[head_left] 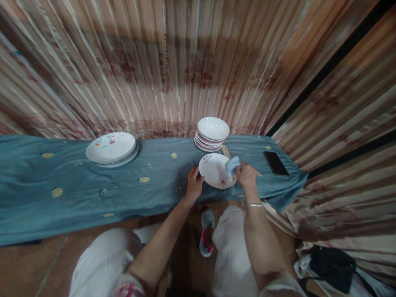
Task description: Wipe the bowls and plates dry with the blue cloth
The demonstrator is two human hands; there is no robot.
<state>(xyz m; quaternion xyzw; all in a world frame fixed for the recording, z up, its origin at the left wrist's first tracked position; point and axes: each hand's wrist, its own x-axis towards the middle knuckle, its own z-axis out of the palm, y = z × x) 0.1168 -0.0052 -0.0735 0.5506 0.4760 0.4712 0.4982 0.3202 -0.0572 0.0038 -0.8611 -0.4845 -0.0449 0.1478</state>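
A white oval plate with small flower prints is in front of me near the table's front edge. At its left rim, my left hand grips the edge, thumb near the side closest to me. My right hand is closed on a light blue cloth, which presses on the right part of the plate's inner face. Some of the cloth is hidden by my fingers. Just behind the plate stands a stack of white bowls with reddish bands. Chopsticks lie partly behind the plate.
To the left is a stack of large flowered oval plates. A black phone lies at the right end of the narrow table with its blue-green cloth. Pleated curtains hang behind. A dark bag is at lower right.
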